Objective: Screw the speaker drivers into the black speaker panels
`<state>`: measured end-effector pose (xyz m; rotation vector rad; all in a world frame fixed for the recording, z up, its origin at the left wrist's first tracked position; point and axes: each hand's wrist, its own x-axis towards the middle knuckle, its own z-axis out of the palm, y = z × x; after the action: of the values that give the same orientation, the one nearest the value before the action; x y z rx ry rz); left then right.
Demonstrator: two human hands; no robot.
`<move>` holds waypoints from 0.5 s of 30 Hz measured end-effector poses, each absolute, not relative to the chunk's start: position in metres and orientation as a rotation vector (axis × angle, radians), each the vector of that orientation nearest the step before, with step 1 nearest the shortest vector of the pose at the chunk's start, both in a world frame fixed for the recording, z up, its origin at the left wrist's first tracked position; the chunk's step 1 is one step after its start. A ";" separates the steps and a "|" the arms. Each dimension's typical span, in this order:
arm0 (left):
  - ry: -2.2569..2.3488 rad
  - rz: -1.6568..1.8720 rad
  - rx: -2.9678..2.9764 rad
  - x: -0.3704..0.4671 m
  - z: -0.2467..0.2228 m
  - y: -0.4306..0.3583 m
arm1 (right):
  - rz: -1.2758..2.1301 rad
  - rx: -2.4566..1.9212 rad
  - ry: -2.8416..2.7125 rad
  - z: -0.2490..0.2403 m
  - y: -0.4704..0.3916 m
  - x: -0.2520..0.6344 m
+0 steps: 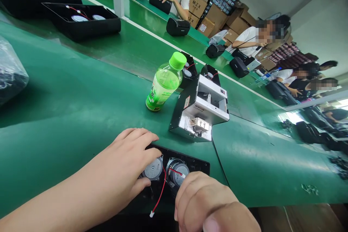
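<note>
A black speaker panel lies before me at the bench's near edge, its inner side up. Two round speaker drivers are set in it, the left driver and the right driver. A red wire hangs from between them to a white connector. My left hand rests over the panel's left end, fingers across its far edge and thumb beside the left driver, holding it. Close above the panel's right part, my right hand is closed in a fist; whatever is inside it is hidden.
Beyond the panel stand a silver-and-black machine and a green-capped drink bottle. Open black speaker housings are at the upper left, a plastic-wrapped bundle at the left edge. Several co-workers sit across the green bench.
</note>
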<state>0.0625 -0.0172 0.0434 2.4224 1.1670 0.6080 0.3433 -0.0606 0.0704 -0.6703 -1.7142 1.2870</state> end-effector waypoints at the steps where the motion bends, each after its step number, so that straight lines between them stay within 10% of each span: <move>1: 1.165 0.601 2.422 0.062 0.043 -0.018 | 1.276 -0.631 -1.753 0.072 -0.059 0.344; 15: 1.150 0.512 2.368 0.053 0.018 -0.013 | 0.917 -0.655 -1.654 0.109 -0.062 0.337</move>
<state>0.0530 -0.0125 0.0185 2.3677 1.1503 0.5119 0.3370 -0.0621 0.1087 -0.6550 -1.6543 0.9171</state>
